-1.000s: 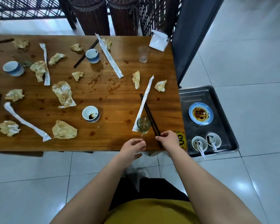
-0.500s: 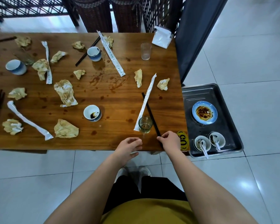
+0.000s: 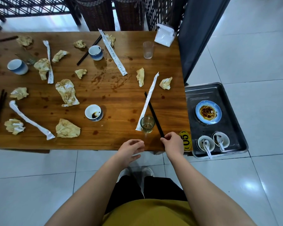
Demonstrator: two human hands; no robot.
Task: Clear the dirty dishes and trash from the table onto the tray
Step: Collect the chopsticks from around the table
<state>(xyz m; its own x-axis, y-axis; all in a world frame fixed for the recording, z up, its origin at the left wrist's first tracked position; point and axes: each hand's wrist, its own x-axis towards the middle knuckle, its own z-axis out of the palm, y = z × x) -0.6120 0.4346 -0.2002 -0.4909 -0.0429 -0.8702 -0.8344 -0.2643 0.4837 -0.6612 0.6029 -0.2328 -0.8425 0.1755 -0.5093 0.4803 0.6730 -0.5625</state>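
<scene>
Head view: my right hand (image 3: 173, 144) pinches the near end of the black chopsticks (image 3: 153, 115) with curled fingers (image 3: 167, 136), just right of the small glass (image 3: 147, 124) at the desk's (image 3: 121, 98) front edge. My left hand (image 3: 129, 150) hovers left of the glass, loosely curled and holding nothing. The tray (image 3: 206, 92) sits further right of the glass, past the desk's end.

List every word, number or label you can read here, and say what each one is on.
"05": on the yellow oval sticker at the near right corner of the wooden table.
Print along the long chopstick wrapper at the far side: too small to read.
Print on the left chopstick wrapper: too blurred to read.
</scene>
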